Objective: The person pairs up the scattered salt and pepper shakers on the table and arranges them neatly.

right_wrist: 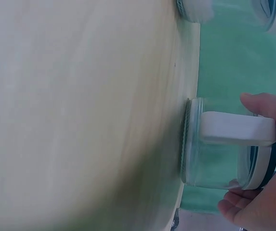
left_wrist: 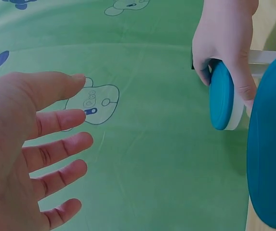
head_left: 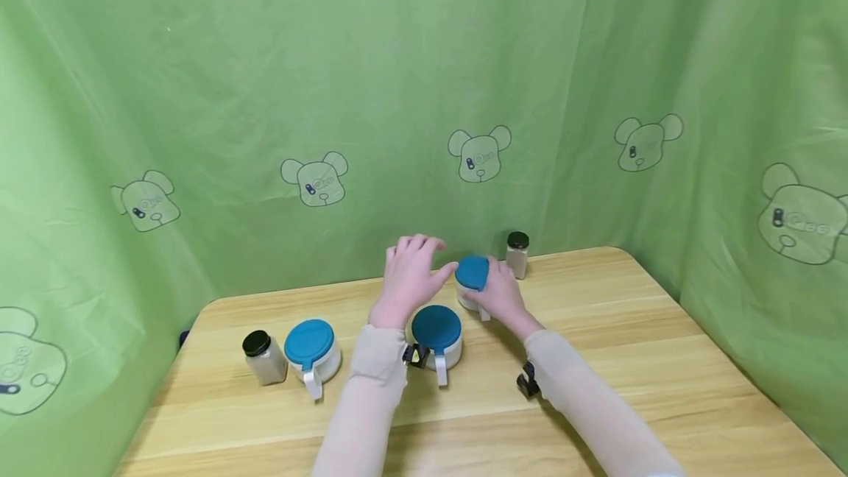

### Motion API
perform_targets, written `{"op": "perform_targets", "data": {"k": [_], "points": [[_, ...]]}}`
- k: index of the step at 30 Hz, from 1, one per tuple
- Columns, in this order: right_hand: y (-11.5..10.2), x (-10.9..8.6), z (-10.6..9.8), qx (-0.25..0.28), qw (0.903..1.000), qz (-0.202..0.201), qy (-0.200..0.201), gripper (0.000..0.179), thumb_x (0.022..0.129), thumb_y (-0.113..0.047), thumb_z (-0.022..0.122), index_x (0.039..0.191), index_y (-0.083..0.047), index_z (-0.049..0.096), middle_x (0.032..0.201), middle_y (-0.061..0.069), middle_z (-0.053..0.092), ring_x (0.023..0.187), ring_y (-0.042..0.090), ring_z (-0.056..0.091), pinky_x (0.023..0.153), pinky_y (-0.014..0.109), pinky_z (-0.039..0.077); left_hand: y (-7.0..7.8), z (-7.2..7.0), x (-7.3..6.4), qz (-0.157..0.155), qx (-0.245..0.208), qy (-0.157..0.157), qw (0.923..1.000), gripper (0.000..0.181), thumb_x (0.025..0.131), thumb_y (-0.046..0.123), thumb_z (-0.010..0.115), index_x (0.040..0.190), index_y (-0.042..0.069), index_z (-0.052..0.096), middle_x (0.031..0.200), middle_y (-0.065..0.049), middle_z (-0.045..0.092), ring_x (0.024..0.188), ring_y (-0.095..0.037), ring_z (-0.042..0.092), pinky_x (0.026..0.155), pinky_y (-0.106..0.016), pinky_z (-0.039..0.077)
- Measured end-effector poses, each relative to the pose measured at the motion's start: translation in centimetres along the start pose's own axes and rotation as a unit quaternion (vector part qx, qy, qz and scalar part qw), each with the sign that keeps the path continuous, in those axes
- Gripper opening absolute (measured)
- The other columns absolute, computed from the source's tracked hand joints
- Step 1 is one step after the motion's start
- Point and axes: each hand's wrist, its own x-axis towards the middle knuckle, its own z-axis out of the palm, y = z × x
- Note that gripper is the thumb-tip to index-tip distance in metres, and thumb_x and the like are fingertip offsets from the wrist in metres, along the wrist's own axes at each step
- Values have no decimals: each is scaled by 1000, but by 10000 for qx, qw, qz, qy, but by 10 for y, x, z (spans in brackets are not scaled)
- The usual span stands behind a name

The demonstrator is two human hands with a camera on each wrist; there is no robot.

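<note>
Sleeved forearms fill the bottom of the head view, both in pale cloth, each with a small black clip at the wrist. Just past them stands a glass jar point(head_left: 437, 344) with a teal lid and white handle, between the 2 arms on the wooden table point(head_left: 662, 359). Beyond it the right hand point(head_left: 501, 294) grasps a second teal-lidded jar point(head_left: 472, 282), fingers curled round its lid and side, the lid tilted toward the camera. The left hand point(head_left: 412, 271) hovers just beside that jar with fingers spread and relaxed, grasping nothing; whether its thumb touches the lid cannot be told. Behind the right hand stands a small black-capped spice bottle point(head_left: 517, 255) near the table's far edge. At the left of the table sit a third teal-lidded jar point(head_left: 311, 352) and, just beside it, another black-capped bottle point(head_left: 264, 357). Green cloth point(head_left: 265, 94) printed with bear faces hangs behind and on both sides. From the left wrist view, the left hand point(left_wrist: 27, 149) shows its palm with 5 fingers apart and straight, well apart from the right hand point(left_wrist: 227, 48), which holds the jar's lid point(left_wrist: 221, 96) by its rim. Another teal lid point(left_wrist: 270, 149) looms at the right edge. From the right wrist view, the held jar point(right_wrist: 215, 149) rests its glass base on the tabletop point(right_wrist: 80, 115), looking empty, with the right hand's fingers point(right_wrist: 268, 106) curled over its white handle and lid end.
</note>
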Motion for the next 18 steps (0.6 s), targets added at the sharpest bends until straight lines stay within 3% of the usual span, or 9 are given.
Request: {"op": "perform_targets", "data": {"k": [18], "points": [[16, -21, -22, 388, 9992, -56, 97, 92, 74, -32, 82, 144, 5, 34, 138, 31, 45, 124, 49, 45, 97, 64, 43, 4, 10, 22, -137, 107, -309, 9994, 42, 93, 50, 59, 124, 23, 61, 133, 0, 60, 124, -24, 48, 99, -43, 39]]}}
